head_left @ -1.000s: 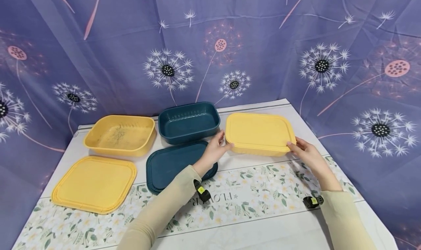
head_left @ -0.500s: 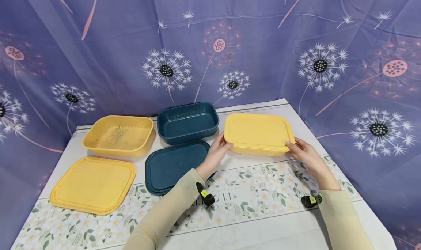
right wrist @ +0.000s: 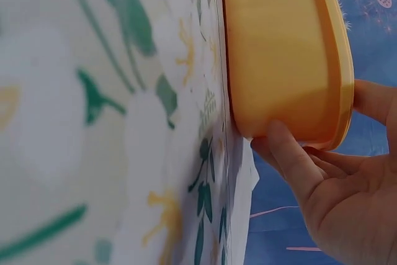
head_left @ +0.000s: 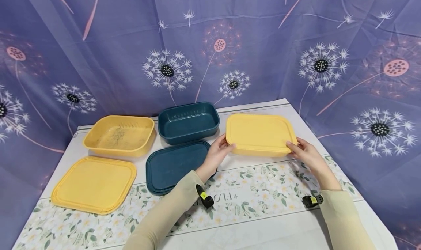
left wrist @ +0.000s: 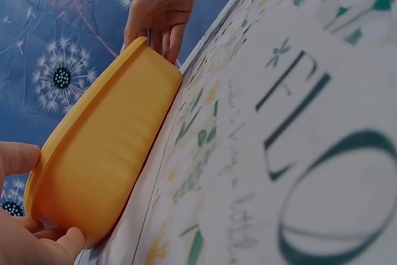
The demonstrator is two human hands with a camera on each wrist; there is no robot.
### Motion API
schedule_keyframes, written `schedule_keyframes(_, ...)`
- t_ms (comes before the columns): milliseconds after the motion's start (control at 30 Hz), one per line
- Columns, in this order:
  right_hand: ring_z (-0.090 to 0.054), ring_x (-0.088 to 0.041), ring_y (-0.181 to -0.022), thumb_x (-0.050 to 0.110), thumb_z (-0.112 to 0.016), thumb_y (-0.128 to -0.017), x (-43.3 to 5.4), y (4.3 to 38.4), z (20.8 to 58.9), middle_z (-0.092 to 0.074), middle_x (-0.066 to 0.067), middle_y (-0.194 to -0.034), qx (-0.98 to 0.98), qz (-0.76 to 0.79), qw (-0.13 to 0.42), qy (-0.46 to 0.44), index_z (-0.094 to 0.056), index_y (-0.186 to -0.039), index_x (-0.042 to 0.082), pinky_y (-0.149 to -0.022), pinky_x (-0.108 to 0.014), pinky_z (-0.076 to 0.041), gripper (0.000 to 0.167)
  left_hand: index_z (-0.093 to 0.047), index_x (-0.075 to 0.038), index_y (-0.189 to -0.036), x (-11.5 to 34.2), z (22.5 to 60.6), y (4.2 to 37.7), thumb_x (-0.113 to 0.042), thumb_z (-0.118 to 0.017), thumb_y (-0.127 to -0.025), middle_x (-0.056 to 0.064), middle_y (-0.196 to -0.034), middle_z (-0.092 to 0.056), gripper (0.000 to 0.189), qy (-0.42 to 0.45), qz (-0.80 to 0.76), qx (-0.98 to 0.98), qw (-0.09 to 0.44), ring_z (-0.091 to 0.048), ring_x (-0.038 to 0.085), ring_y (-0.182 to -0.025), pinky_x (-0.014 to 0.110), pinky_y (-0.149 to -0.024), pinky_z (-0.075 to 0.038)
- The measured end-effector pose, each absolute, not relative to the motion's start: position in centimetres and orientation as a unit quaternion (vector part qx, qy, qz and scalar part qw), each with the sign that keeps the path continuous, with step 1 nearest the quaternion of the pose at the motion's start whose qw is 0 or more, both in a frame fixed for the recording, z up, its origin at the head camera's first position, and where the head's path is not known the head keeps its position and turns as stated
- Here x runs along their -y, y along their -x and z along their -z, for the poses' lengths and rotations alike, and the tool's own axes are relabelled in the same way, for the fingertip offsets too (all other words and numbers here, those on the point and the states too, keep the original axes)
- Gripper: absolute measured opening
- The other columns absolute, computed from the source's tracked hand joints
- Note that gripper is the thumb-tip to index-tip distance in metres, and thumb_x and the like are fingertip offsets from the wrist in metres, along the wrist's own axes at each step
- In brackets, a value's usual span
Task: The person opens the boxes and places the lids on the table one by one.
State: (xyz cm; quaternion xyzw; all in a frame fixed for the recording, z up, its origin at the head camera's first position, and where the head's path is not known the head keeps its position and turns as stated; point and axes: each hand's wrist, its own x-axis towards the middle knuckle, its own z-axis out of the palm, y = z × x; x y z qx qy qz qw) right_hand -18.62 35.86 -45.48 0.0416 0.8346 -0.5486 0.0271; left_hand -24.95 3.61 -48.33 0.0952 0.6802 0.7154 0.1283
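Note:
A yellow food container (head_left: 263, 152) with a yellow lid (head_left: 260, 131) on it stands at the back right of the table. My left hand (head_left: 215, 155) grips its left end, thumb at the lid's front left corner. At the other end my right hand (head_left: 307, 156) holds the front right corner, thumb on the lid's edge and fingers around the side. In the left wrist view the container's long wall (left wrist: 102, 147) shows between both hands. The right wrist view has my right hand (right wrist: 353, 197) at the container's end. The container's inside is hidden under the lid.
An open yellow container (head_left: 112, 136) and an open dark blue container (head_left: 187, 124) stand along the back. In front of them lie a yellow lid (head_left: 93, 184) and a dark blue lid (head_left: 171, 166), partly behind my left hand. A purple curtain (head_left: 197, 30) hangs behind the table.
The left hand has shifted slightly at the container's left corner, with its forearm a little further right. The right hand keeps its hold, and the container stays nearly in place.

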Motion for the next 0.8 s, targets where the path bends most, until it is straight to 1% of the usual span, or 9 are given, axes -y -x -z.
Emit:
schedule_keyframes(167, -0.065, -0.002, -0.094, 0.037, -0.052, -0.106, -35.80, 18.12, 45.18, -0.049, -0.035, -0.137, -0.841, 0.539, 0.031, -0.048, -0.016, -0.156, -0.012, -0.089, -0.031, -0.057, 0.079, -0.037, -0.007, -0.155, -3.41, 48.63, 24.58, -0.022, -0.072, -0.096, 0.013, -0.151, -0.047, 0.071, -0.121, -0.715, -0.677, 0.128, -0.046, 0.025, -0.139, 0.035, -0.111, -0.042)
schedule_keyframes(300, -0.064, 0.001, -0.093, 0.039, -0.052, -0.106, -35.72, 17.83, 45.00, -0.047, -0.036, -0.139, -0.843, 0.535, 0.030, -0.049, -0.014, -0.157, -0.010, -0.091, -0.033, -0.057, 0.081, -0.035, -0.007, -0.157, -3.29, 48.86, 24.35, -0.023, -0.072, -0.096, 0.014, -0.154, -0.043, 0.073, -0.135, -0.716, -0.673, 0.128, -0.042, 0.026, -0.142, 0.034, -0.111, -0.041)
schedule_keyframes(400, -0.063, 0.003, -0.093, 0.040, -0.052, -0.106, -35.75, 17.79, 45.04, -0.046, -0.037, -0.141, -0.843, 0.535, 0.031, -0.050, -0.013, -0.158, -0.009, -0.092, -0.034, -0.056, 0.081, -0.033, -0.008, -0.157, -3.24, 49.02, 24.26, -0.023, -0.072, -0.096, 0.015, -0.155, -0.041, 0.074, -0.144, -0.716, -0.670, 0.130, -0.041, 0.026, -0.143, 0.034, -0.110, -0.042)
schedule_keyframes(600, -0.066, -0.005, -0.093, 0.036, -0.053, -0.106, -35.88, 17.91, 45.31, -0.049, -0.036, -0.136, -0.839, 0.542, 0.024, -0.045, -0.014, -0.157, -0.010, -0.088, -0.032, -0.058, 0.078, -0.031, -0.009, -0.158, -3.20, 49.16, 24.29, -0.026, -0.073, -0.096, 0.013, -0.156, -0.041, 0.077, -0.166, -0.708, -0.675, 0.127, -0.042, 0.024, -0.142, 0.030, -0.108, -0.044)
schedule_keyframes(700, -0.065, -0.004, -0.094, 0.036, -0.053, -0.106, -35.87, 17.94, 45.40, -0.049, -0.035, -0.135, -0.838, 0.544, 0.024, -0.045, -0.015, -0.157, -0.010, -0.088, -0.031, -0.058, 0.078, -0.030, -0.011, -0.159, -3.05, 49.07, 24.17, -0.028, -0.073, -0.096, 0.012, -0.156, -0.041, 0.079, -0.172, -0.700, -0.681, 0.127, -0.043, 0.023, -0.141, 0.030, -0.108, -0.044)
schedule_keyframes(800, -0.064, -0.001, -0.093, 0.037, -0.052, -0.106, -35.86, 17.86, 45.39, -0.048, -0.035, -0.136, -0.840, 0.540, 0.022, -0.045, -0.015, -0.157, -0.009, -0.089, -0.031, -0.058, 0.078, -0.028, -0.014, -0.160, -2.90, 48.99, 24.07, -0.030, -0.074, -0.095, 0.009, -0.156, -0.041, 0.081, -0.175, -0.692, -0.688, 0.132, -0.044, 0.022, -0.141, 0.032, -0.107, -0.045)
